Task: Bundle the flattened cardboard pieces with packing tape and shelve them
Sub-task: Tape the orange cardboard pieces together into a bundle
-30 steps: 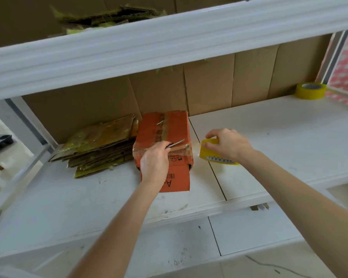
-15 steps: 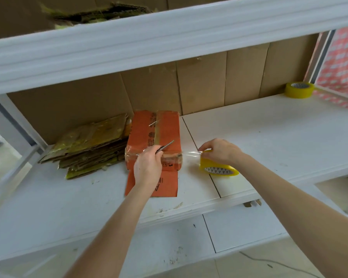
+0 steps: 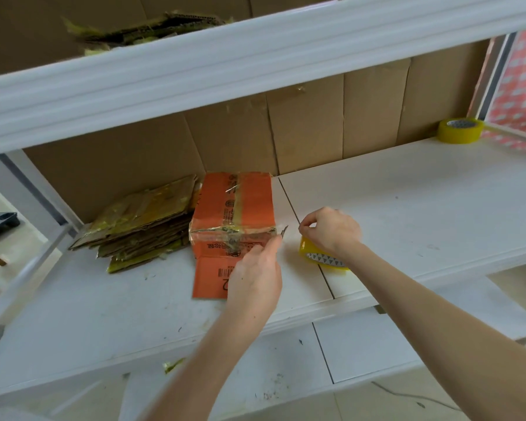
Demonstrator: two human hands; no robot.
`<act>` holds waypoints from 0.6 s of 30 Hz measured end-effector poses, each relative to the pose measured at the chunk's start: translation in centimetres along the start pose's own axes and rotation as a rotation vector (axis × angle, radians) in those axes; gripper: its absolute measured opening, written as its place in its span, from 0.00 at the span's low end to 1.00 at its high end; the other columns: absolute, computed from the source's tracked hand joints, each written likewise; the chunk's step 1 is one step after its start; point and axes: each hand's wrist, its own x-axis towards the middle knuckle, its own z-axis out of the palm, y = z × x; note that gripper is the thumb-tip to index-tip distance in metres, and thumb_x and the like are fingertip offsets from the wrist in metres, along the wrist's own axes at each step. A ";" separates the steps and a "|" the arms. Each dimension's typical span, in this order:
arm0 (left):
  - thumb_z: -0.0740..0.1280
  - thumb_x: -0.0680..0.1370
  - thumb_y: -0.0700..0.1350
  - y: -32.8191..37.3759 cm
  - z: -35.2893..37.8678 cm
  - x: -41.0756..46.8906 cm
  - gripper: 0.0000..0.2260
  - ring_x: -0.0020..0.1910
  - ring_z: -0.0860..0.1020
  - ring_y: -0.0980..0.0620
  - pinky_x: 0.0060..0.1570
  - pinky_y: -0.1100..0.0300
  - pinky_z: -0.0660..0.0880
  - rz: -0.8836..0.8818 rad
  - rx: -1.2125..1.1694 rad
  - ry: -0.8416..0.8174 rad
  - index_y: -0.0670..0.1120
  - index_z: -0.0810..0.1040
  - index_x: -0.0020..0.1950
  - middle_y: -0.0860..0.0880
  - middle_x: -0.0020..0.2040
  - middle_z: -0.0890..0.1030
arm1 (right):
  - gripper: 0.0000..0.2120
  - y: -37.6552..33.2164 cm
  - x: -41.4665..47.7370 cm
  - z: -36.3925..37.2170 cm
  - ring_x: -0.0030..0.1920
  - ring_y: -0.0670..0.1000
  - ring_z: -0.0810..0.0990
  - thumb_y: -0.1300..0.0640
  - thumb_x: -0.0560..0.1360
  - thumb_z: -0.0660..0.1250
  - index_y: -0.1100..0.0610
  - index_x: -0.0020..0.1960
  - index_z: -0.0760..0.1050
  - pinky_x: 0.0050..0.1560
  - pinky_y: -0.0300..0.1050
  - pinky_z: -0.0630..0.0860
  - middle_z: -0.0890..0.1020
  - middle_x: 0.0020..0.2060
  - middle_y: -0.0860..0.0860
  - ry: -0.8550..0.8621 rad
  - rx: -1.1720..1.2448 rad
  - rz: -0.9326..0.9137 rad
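An orange flattened cardboard bundle (image 3: 234,205) lies on the white shelf (image 3: 407,214), with clear tape wrapped across its front part. My left hand (image 3: 255,268) rests on the bundle's near right corner and grips a thin metal tool (image 3: 283,230), whose tip pokes out at the bundle's right edge by the tape. Just to the right, my right hand (image 3: 331,229) holds a yellow packing tape roll (image 3: 319,258) down on the shelf, its fingers curled and pinching near the tape's end.
A stack of brown flattened cardboard pieces (image 3: 140,226) with yellowish tape lies left of the bundle. A second yellow tape roll (image 3: 460,130) stands at the shelf's far right. More cardboard (image 3: 146,28) lies on the upper shelf. Brown cardboard lines the back.
My left hand has slid with the tool from the top of the bundle to its right edge. My right hand and the roll stayed beside the bundle.
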 end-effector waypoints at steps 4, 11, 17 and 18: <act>0.57 0.78 0.37 0.1 0.4 0.4 0.21 0.45 0.77 0.43 0.39 0.53 0.72 -0.022 0.074 -0.032 0.55 0.71 0.67 0.46 0.45 0.77 | 0.08 -0.2 -0.2 0.2 0.42 0.53 0.72 0.47 0.75 0.63 0.39 0.45 0.81 0.38 0.42 0.67 0.70 0.35 0.45 0.009 -0.004 0.018; 0.58 0.77 0.34 0.0 1.1 1.3 0.21 0.47 0.77 0.42 0.38 0.56 0.68 -0.058 0.119 -0.085 0.52 0.73 0.66 0.45 0.48 0.79 | 0.10 -0.7 -0.5 0.6 0.42 0.54 0.73 0.49 0.75 0.62 0.40 0.48 0.82 0.40 0.42 0.68 0.73 0.40 0.47 0.013 -0.017 -0.021; 0.57 0.76 0.33 0.1 1.6 2.0 0.14 0.47 0.78 0.42 0.37 0.55 0.67 -0.116 0.115 -0.151 0.46 0.76 0.54 0.44 0.48 0.79 | 0.11 -0.7 -0.9 0.4 0.44 0.55 0.75 0.52 0.74 0.61 0.41 0.44 0.81 0.39 0.42 0.68 0.76 0.42 0.47 0.045 -0.005 -0.032; 0.57 0.76 0.32 0.1 1.6 2.1 0.14 0.47 0.78 0.42 0.36 0.55 0.67 -0.116 0.112 -0.149 0.46 0.76 0.54 0.44 0.47 0.80 | 0.11 -0.5 -0.9 0.2 0.45 0.55 0.75 0.52 0.74 0.61 0.41 0.43 0.81 0.39 0.42 0.68 0.77 0.42 0.46 0.054 0.006 -0.026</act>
